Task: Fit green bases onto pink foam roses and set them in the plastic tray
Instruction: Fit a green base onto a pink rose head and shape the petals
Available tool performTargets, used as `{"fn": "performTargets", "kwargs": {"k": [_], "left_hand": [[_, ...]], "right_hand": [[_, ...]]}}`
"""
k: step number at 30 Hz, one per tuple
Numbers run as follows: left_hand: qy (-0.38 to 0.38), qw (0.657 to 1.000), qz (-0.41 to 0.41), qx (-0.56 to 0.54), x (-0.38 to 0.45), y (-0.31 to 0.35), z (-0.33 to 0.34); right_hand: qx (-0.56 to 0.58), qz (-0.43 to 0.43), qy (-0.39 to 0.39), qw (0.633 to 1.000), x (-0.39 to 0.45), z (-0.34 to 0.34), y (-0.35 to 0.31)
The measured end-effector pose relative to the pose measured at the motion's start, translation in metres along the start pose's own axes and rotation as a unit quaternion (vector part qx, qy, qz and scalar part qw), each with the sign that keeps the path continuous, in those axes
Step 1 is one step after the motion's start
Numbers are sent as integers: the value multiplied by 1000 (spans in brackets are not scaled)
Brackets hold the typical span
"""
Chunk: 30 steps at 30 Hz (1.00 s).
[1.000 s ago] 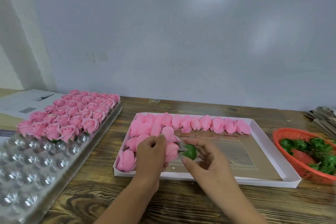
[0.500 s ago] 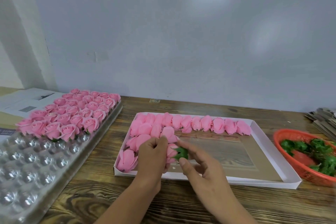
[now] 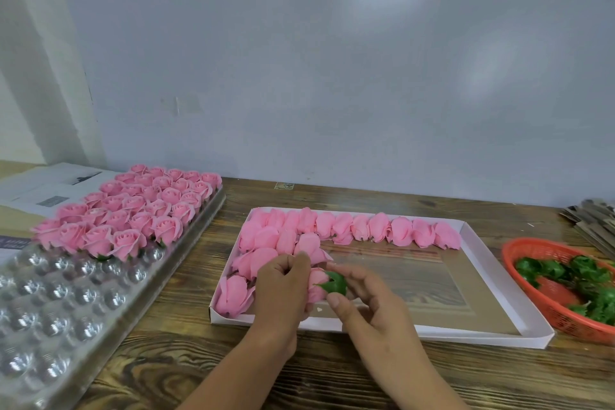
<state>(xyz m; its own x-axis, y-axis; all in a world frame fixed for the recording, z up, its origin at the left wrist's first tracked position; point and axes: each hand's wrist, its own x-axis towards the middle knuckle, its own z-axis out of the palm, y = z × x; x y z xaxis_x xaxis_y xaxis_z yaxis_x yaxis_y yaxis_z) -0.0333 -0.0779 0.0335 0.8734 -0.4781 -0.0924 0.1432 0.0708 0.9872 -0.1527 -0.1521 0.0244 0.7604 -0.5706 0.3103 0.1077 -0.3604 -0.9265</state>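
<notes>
At far left on the wooden table [image 3: 332, 376] lies the clear plastic tray [image 3: 66, 303], its far cells filled with finished pink roses [image 3: 133, 210]. Over the white box lid [image 3: 499, 309], the left hand [image 3: 283, 293] grips a pink foam rose [image 3: 316, 278] while the right hand [image 3: 372, 303] pinches a green base [image 3: 334, 284] against it. Farthest right, a red basket [image 3: 532, 289] holds loose green bases [image 3: 565, 273].

**Pink, green and orange on dark-grained wood**

The foam roses [image 3: 376, 226] are all one soft pink, both in the white cardboard box [image 3: 499, 280] and in the clear, silvery-glinting plastic tray [image 3: 50, 309]. The base [image 3: 334, 283] pressed against one rose is leaf green, like those heaped in the orange-red mesh basket [image 3: 562, 323]. The bench [image 3: 199, 376] is brown wood with dark, streaked grain. The wall [image 3: 332, 76] behind is pale grey-blue.
</notes>
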Motion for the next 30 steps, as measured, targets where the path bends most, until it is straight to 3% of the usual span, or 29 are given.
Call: {"fn": "performTargets", "kwargs": {"k": [11,30], "left_hand": [[8,1000,16,24,-4,2,1],[1,996,72,52,-5,0,2]], "right_hand": [[4,-16,70,997,-3,3,1],[43,-25,54,997,0,0,-3]]}}
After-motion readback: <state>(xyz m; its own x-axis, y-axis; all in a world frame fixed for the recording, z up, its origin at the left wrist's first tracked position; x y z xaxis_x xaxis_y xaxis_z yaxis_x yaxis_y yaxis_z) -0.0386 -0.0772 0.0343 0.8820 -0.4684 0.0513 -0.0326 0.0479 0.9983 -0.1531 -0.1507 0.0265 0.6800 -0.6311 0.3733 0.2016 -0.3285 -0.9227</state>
